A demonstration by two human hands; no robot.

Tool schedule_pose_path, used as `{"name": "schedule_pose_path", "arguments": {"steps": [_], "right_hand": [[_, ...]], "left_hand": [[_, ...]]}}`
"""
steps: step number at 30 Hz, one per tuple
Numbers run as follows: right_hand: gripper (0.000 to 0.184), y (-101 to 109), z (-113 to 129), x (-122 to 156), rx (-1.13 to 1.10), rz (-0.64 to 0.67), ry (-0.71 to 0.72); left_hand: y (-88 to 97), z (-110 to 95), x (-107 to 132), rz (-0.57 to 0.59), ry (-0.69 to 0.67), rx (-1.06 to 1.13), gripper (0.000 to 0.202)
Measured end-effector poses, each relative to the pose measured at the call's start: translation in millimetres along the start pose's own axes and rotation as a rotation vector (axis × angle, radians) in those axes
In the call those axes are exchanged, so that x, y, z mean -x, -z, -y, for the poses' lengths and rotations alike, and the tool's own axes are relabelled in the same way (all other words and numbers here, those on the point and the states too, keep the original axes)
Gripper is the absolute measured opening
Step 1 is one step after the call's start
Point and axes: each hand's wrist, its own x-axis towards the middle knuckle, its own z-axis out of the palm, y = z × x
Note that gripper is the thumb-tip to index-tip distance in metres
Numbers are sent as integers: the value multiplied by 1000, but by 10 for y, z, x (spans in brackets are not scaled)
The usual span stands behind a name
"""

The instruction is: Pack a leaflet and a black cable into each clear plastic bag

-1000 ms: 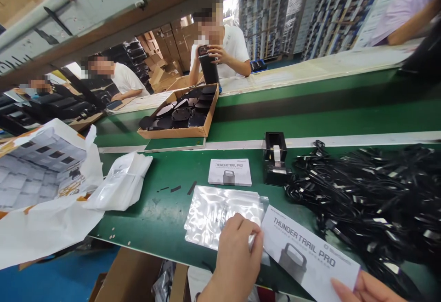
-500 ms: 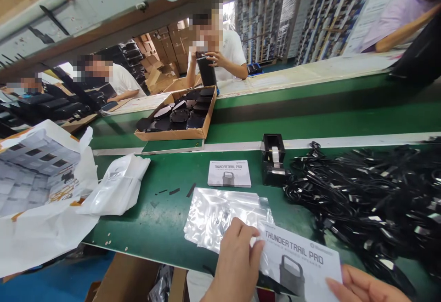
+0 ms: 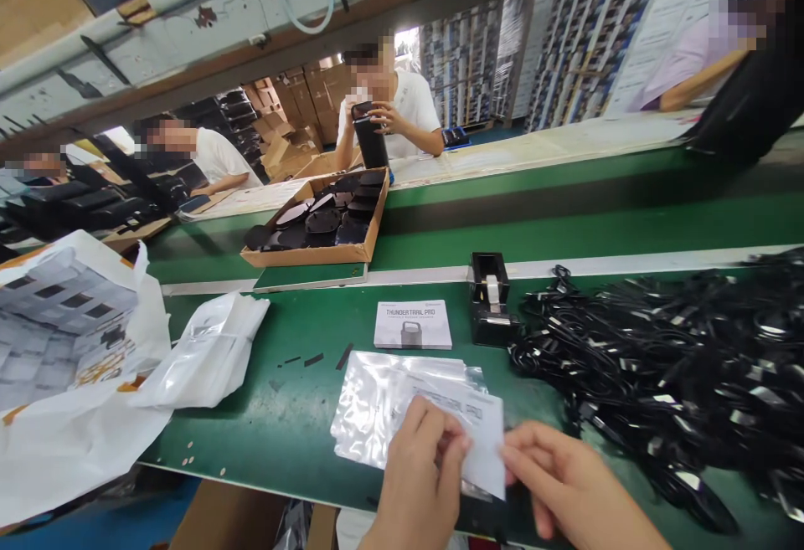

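My left hand (image 3: 420, 475) and my right hand (image 3: 562, 483) meet at the near edge of the green bench. Both pinch a white printed booklet (image 3: 474, 429) that now lies inside or against the top clear plastic bag (image 3: 389, 395) of a small stack. My left fingers grip the bag's near edge over the booklet. My right thumb and fingers hold the booklet's right edge. A second stack of the same "Thunder Trail Pro" booklets (image 3: 413, 325) lies just beyond the bags.
A black tape dispenser (image 3: 490, 299) stands right of the booklets. A big heap of black cables (image 3: 666, 357) fills the right side. White bags (image 3: 207, 349) and a printed carton (image 3: 56, 324) lie left. Across the belt are a cardboard tray of black parts (image 3: 317, 223) and several seated people.
My right hand has carried the booklet leftward from the bench edge onto the plastic bag. My left hand stayed on the bag. The view shifted slightly down.
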Motion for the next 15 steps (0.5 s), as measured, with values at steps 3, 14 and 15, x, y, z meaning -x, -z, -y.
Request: {"name": "schedule_pose_path", "arguments": {"steps": [3, 14, 15], "right_hand": [[22, -228, 193, -168, 269, 42, 193], [39, 1008, 618, -643, 1136, -478, 342], [35, 1076, 643, -671, 1131, -439, 355]], "left_hand": [[27, -4, -31, 11, -69, 42, 15], [-32, 217, -92, 84, -1, -312, 14], [-26, 203, -99, 81, 4, -297, 14]]}}
